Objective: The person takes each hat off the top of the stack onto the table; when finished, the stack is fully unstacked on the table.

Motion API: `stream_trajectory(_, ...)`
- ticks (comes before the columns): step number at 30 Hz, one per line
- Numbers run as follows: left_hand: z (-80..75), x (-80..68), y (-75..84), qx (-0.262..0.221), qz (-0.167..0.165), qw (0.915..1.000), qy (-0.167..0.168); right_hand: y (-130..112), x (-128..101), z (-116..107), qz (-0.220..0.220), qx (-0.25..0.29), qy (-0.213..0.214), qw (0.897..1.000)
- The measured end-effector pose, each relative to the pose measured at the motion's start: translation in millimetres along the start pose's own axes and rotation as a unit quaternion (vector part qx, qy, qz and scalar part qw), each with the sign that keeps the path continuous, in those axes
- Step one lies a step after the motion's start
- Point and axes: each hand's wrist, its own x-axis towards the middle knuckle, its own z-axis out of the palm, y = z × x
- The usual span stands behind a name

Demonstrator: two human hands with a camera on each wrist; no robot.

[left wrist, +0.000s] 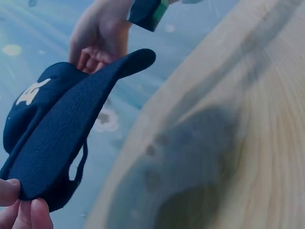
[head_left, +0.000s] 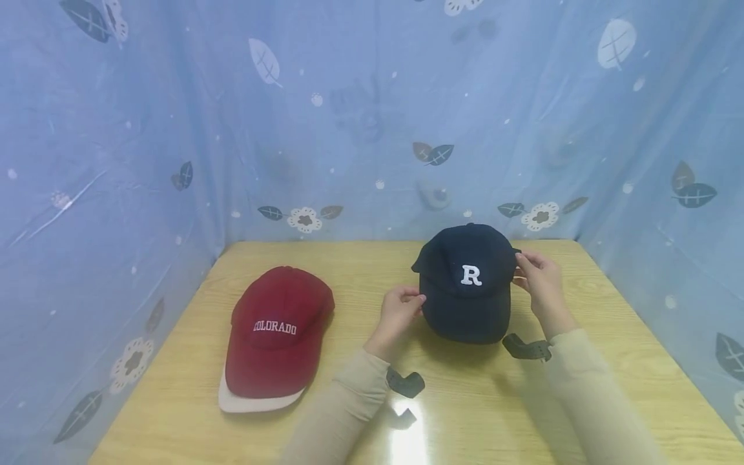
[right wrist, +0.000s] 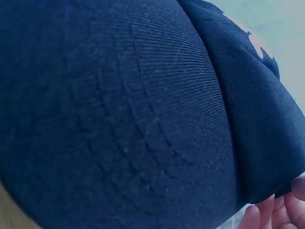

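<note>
Navy cap [head_left: 467, 284] (white R facing you) sits lifted above the table [head_left: 523, 400] at about one o'clock. Your left hand [head_left: 398, 311] pinches its nine o'clock edge; your right hand [head_left: 539, 281] pinches its three o'clock side. Red Colorado cap [head_left: 273, 332] lies at ten o'clock.

The dark navy fabric cap [head_left: 467, 284] bears a white "R"; the red fabric cap [head_left: 276, 329] reads "COLORADO" in white.
</note>
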Motion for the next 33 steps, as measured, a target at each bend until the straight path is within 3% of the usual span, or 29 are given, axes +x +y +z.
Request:
stream_trajectory(5,19.7,1.6,-13.7,0.009,-0.018,0.9998,0.006,8,0,-16,0.017,-0.015,0.001,1.000)
stream_trajectory(10,28.8,0.1,-29.3,0.029,-0.047,0.9985,0.001,24,-1,-26,0.035,-0.055,0.003,0.998)
stream_trajectory(17,29.3,-4.6,-39.2,0.066,-0.047,0.9966,0.016,48,6,-25,0.067,-0.143,-0.001,0.988)
stream_trajectory(22,23.4,-4.0,-42.9,0.105,-0.036,0.9938,0.009,63,11,-22,0.095,-0.205,-0.026,0.974)
stream_trajectory(27,17.5,-4.5,-43.5,0.171,-0.041,0.9843,-0.007,73,12,-19,0.108,-0.264,-0.048,0.957)
stream_trajectory(33,13.8,-3.5,-43.4,0.246,-0.018,0.9688,-0.018,75,15,-19,0.098,-0.296,-0.036,0.950)
